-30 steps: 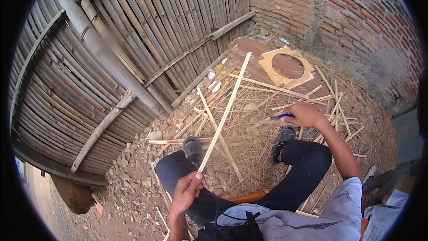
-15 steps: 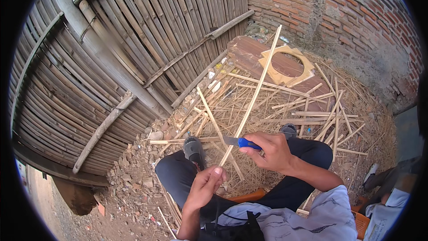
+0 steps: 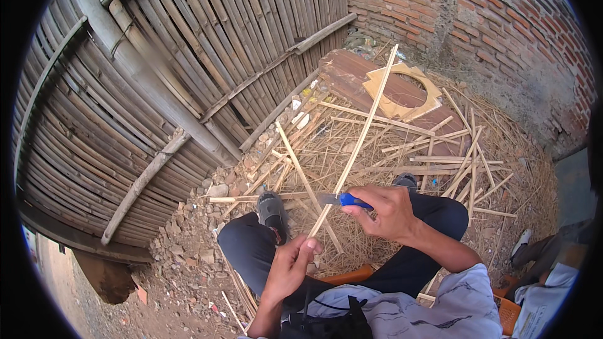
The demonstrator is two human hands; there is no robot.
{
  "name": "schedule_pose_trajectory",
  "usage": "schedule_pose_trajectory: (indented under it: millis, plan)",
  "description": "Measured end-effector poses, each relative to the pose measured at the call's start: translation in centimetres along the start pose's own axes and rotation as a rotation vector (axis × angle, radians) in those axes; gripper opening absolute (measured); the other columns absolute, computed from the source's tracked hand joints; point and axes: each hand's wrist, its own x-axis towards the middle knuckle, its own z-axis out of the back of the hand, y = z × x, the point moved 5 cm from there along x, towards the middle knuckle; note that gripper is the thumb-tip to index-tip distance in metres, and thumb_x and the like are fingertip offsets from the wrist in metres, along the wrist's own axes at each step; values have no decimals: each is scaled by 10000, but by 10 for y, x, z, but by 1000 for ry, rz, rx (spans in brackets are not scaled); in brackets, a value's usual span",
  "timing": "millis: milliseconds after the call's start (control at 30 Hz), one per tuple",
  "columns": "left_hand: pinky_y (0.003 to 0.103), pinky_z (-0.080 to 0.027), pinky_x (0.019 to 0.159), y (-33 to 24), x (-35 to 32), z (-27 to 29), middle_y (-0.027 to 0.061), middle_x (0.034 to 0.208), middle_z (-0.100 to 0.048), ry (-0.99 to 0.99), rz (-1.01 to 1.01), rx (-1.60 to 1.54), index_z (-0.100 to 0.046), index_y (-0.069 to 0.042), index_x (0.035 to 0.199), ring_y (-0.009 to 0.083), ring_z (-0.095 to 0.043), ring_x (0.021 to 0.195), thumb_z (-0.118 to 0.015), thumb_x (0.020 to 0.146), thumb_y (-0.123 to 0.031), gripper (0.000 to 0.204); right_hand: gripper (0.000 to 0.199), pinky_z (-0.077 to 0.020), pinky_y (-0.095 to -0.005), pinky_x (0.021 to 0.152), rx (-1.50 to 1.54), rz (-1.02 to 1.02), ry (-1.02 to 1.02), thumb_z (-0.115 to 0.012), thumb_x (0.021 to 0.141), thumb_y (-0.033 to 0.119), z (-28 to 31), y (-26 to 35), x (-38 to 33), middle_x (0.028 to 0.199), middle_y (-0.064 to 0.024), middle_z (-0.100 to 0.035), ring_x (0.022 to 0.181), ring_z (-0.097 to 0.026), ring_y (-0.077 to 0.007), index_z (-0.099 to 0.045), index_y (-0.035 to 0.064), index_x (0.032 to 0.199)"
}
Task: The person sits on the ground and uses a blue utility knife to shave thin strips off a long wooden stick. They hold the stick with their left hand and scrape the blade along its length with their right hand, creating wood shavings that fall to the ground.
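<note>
A long pale bamboo strip (image 3: 362, 135) slants away from me, its near end pinched in my left hand (image 3: 293, 262). My right hand (image 3: 387, 212) is closed round the blue handle of a knife (image 3: 353, 201). Its grey blade points left and lies across the strip, a short way beyond my left fingers. How deep the blade sits against the strip is too small to tell. Beneath the strip, more cut strips (image 3: 295, 157) lie crossed on the ground between my shoes.
Loose strips (image 3: 465, 166) and shavings cover the ground ahead. Beyond lie a brown board (image 3: 352, 78) and a tan cardboard piece with a round hole (image 3: 382, 101). A bamboo fence (image 3: 251, 31) stands left, a brick wall (image 3: 402, 6) behind. Another person's leg (image 3: 534, 248) shows at right.
The strip's far end has dropped slightly toward me. My right hand and the knife have shifted a little to the right; my left hand still grips the near end.
</note>
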Motion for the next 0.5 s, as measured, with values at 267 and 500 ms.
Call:
schedule_pose_trajectory:
  millis: [267, 500]
  plan:
    - [262, -365, 602, 22, -25, 14, -36, 707, -507, 37, 69, 84, -713, -26, 991, 58, -441, 657, -524, 1170, -296, 375, 321, -519, -359, 589, -97, -220, -177, -781, 1000, 327, 53, -100, 30, 756, -161, -739, 612, -702, -271, -792, 24, 1108]
    - [271, -374, 603, 26, -41, 29, -26, 719, -538, 74, 99, 83, -730, -30, 993, 65, -458, 664, -552, 1158, -307, 368, 464, -517, -402, 661, -262, -451, -353, -698, 1042, 442, 113, -218, 68, 811, -195, -748, 681, -698, -258, -793, 4, 1164]
